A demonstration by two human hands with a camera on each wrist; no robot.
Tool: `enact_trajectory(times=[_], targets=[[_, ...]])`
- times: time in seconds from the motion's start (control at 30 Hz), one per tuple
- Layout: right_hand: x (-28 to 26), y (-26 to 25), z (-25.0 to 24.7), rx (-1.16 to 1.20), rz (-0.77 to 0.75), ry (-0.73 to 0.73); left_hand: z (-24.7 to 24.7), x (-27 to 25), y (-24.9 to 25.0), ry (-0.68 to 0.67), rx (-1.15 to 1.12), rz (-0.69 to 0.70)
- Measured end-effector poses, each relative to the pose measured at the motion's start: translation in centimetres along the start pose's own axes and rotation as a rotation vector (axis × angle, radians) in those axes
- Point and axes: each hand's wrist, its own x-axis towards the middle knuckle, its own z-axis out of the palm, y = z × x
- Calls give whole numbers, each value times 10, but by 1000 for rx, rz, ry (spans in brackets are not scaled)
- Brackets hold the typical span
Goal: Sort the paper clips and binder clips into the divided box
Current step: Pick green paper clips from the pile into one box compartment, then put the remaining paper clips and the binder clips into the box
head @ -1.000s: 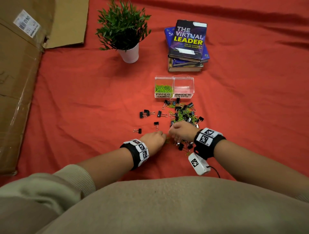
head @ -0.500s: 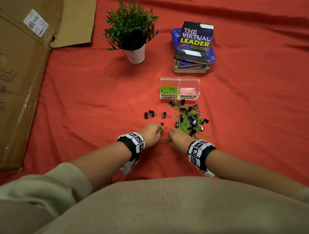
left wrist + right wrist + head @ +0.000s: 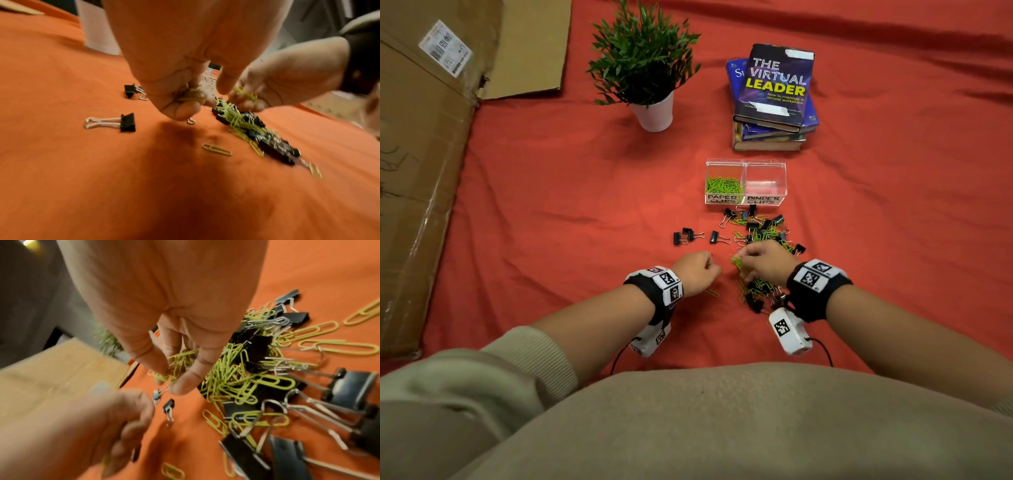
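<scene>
Pinching thin green wire paper clips point(image 3: 180, 365), the right hand point(image 3: 767, 262) and left hand point(image 3: 697, 270) both curl over red cloth point(image 3: 551, 205)

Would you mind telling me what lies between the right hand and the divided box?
Head view: a mixed heap of green paper clips and black binder clips lies between right hand and divided box.

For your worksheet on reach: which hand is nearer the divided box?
Right. The right hand sits over the clip pile directly below the divided box; the left hand is lower and further left.
</scene>
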Motion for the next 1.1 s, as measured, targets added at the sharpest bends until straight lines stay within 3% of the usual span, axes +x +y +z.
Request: enact_trajectory(times=[0.1, 0.23, 0.3, 0.5, 0.6, 0.7, 0.8, 0.9, 1.1], targets=[[-2, -3, -7, 364, 87, -38, 5, -3, -4, -81, 210, 117], [-3, -4, -9, 505, 116, -119, 9, -3, -9, -146, 414, 251], [0, -1, -5, 295, 100, -86, 10, -3, -9, -157, 469, 257], [1, 0, 14, -841, -78, -16, 13, -2, -10, -161, 473, 247], [0, 4, 26, -1085, -69, 7, 14, -1, -11, -154, 424, 242], [3, 8, 33, -1153, -63, -27, 2, 3, -3, -109, 312, 230], [1, 7, 36, -1136, -68, -45, -21, 12, 12, -20, 184, 214], [0, 6, 29, -963, -99, -63, -48, 30, 31, 71, 111, 188], [13, -17, -17, -134, 64, -10, -99, 79, 70, 181, 117, 197]])
